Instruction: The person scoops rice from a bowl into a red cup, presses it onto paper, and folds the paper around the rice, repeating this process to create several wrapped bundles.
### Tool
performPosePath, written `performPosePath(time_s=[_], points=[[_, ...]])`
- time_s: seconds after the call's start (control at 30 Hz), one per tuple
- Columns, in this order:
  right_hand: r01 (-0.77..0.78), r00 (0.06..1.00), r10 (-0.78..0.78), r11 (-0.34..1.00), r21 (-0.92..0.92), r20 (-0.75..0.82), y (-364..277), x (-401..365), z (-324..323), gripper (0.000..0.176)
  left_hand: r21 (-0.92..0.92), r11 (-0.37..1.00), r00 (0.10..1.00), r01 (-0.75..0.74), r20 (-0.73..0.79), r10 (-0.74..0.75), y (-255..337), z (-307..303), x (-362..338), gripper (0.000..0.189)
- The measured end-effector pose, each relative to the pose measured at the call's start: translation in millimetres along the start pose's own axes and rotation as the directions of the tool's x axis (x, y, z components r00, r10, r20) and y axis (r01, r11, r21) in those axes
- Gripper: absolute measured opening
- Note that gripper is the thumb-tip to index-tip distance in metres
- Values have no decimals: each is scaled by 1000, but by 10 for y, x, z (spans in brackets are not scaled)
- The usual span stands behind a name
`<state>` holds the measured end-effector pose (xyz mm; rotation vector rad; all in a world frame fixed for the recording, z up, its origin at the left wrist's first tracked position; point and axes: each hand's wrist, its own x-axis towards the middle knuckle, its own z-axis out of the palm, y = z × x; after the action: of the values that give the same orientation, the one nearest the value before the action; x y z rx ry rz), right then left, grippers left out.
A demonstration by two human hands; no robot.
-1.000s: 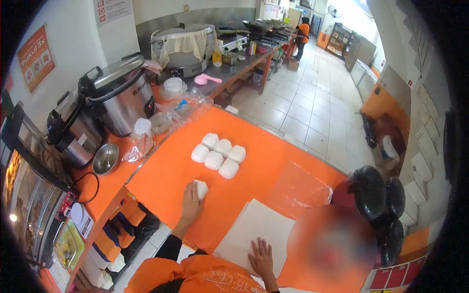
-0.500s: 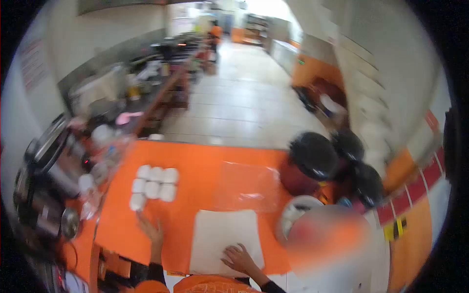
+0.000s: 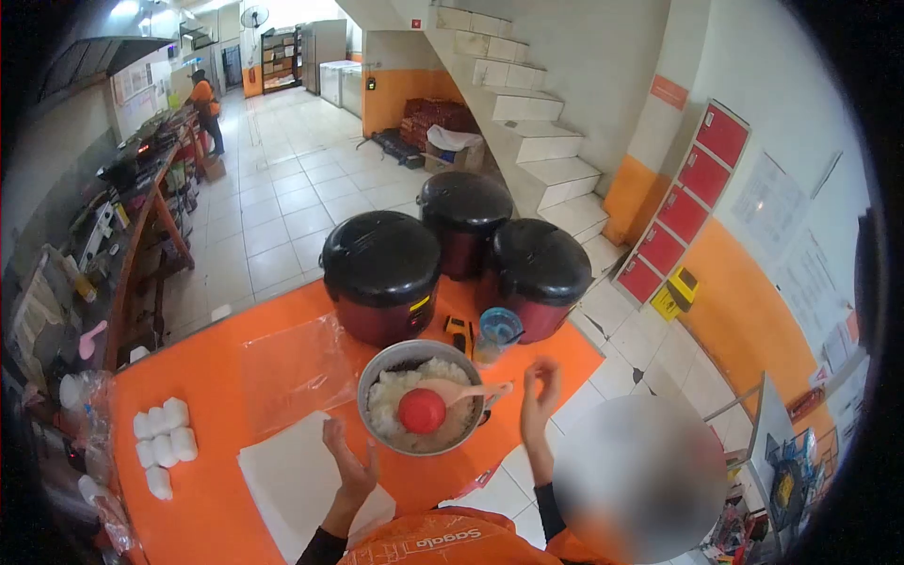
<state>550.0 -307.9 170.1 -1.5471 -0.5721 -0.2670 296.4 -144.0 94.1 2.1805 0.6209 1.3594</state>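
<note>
My left hand (image 3: 350, 460) is raised over the right edge of the white paper sheets (image 3: 282, 480), its fingers apart and nothing in it. My right hand (image 3: 540, 400) is to the right of the rice pot (image 3: 367, 414), close to the handle end of the pale paddle (image 3: 476, 390), with its fingertips near each other; whether it touches the paddle is unclear. The metal pot holds white rice (image 3: 389, 388), the paddle and a red cup (image 3: 421, 411). Several white wrapped portions (image 3: 171, 447) lie grouped at the left of the orange table.
Three black-lidded cookers (image 3: 381, 264) stand behind the pot. A blue-rimmed cup (image 3: 499, 330) and a yellow-black object (image 3: 459, 334) are beside them. Clear plastic (image 3: 297, 367) lies behind the paper. A person (image 3: 203, 108) stands far off by the left counter. Red lockers (image 3: 683, 210) are at right.
The view has swung right, bringing the pot and cookers toward the middle. My left hand is now by the paper, away from the white portions. My right hand has left the paper for the pot's right side.
</note>
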Motion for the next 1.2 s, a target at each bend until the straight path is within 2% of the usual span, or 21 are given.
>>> performPosePath(time_s=[0.03, 0.13, 0.23, 0.33, 0.43, 0.53, 0.63, 0.73, 0.83, 0.93, 1.03, 1.07, 1.13, 1.2], points=[[22, 996, -32, 993, -113, -83, 344, 230, -40, 26, -46, 998, 999, -38, -28, 36, 45, 130, 26, 59], [168, 984, -138, 936, -310, 116, 1025, 451, -6, 56, 9, 993, 991, -120, 61, 119, 206, 194, 89, 57], [334, 916, -206, 868, -368, 345, 1231, 440, 163, 66, 156, 974, 986, -166, 59, 158, 113, 171, 68, 55], [408, 910, -313, 797, -446, 273, 1333, 448, 369, 74, 112, 993, 999, 38, -22, -35, 184, -45, 141, 57], [347, 936, -272, 821, -453, 224, 1217, 524, 463, 82, 295, 949, 993, 115, -60, -102, 107, -212, 97, 60], [171, 978, -140, 964, -204, 156, 1312, 587, 552, 88, 114, 938, 938, 327, -158, -308, 55, -265, -14, 45], [165, 975, -124, 960, -227, 183, 1220, 608, 508, 90, 252, 939, 970, 234, -127, -208, 60, -281, -40, 60], [254, 942, -221, 962, -103, 254, 811, 791, 329, 96, 238, 925, 955, 297, -98, -281, 133, -282, -33, 60], [432, 863, -374, 894, -114, 339, -164, 1111, 64, 98, 236, 947, 975, 217, -96, -200, 157, -262, -7, 60], [592, 692, -547, 803, 64, 471, -1131, 1312, -156, 101, 192, 964, 982, 184, -89, -169, 107, -196, -1, 60], [575, 555, -669, 738, 353, 495, -1743, 1307, -227, 92, -10, 972, 966, 234, -108, -233, 90, -116, -6, 52], [398, 578, -552, 834, 382, 602, -1987, 1253, -270, 87, 0, 978, 972, 209, -108, -208, 31, -93, -27, 54], [330, 474, -632, 773, 541, 613, -2263, 1193, -265, 84, 24, 986, 980, 167, -116, -164, -125, -45, -84, 68], [235, 380, -694, 712, 662, 611, -2467, 1153, -226, 81, 25, 989, 981, 148, -132, -143, -166, -77, -127, 67]])
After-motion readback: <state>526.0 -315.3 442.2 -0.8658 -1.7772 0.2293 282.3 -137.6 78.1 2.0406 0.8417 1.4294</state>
